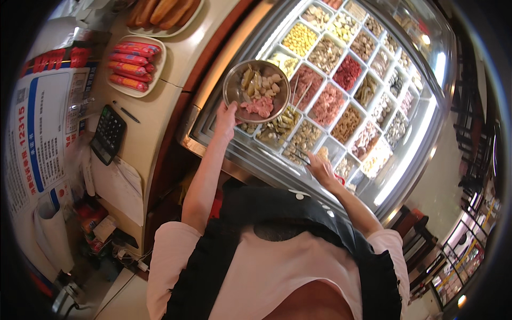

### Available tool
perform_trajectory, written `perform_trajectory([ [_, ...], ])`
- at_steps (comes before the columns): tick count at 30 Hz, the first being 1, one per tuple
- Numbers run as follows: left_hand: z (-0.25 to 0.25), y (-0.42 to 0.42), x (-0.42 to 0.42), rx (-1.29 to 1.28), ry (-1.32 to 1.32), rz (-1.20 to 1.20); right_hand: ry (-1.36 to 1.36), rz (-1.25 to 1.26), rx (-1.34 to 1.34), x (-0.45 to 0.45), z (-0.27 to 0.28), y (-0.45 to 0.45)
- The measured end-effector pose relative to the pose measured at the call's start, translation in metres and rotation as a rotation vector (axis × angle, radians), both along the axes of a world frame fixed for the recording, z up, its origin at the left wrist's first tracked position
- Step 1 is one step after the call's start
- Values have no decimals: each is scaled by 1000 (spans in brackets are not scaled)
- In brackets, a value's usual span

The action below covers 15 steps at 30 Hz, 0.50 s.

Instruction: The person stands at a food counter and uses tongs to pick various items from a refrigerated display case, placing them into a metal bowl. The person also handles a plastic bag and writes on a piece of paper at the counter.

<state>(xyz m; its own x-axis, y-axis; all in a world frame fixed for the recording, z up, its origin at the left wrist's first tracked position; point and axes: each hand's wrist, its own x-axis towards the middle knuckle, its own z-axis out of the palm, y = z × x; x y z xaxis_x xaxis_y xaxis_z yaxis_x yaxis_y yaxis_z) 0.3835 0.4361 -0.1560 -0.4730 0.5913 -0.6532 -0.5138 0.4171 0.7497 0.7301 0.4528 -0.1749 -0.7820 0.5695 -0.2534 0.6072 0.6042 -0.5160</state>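
Observation:
My left hand (227,119) grips the near left rim of a round metal bowl (235,94), its thumb over the edge. Inside the bowl are pink raw meat (259,107), pale roundish pieces (269,85) and yellowish-green pieces (251,81). My right hand (320,167) is closed on dark thin tongs or chopsticks (298,153); which of these cannot be told. Their far end reaches over a white tub of brownish pieces (306,136) in a lit display case. The bowl is held above the case's left part, beside a tub of minced meat (308,86) with thin metal utensils standing in it.
The glass-and-metal case (248,170) holds several rows of food tubs, among them dark red pieces (347,73) and yellow kernels (299,39). On the counter (170,96) at left lie a plate of red-wrapped sausages (130,66), fried dough sticks (164,12), a pen (126,112) and a calculator (108,134).

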Motion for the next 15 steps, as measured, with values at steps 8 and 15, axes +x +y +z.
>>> perform_trajectory([
  [8, -9, 8, 10, -64, 6, -3, 308, -208, -167, -54, 102, 24],
  [15, -12, 13, 19, 137, 7, -59, 203, -114, -205, -127, 130, 72],
])
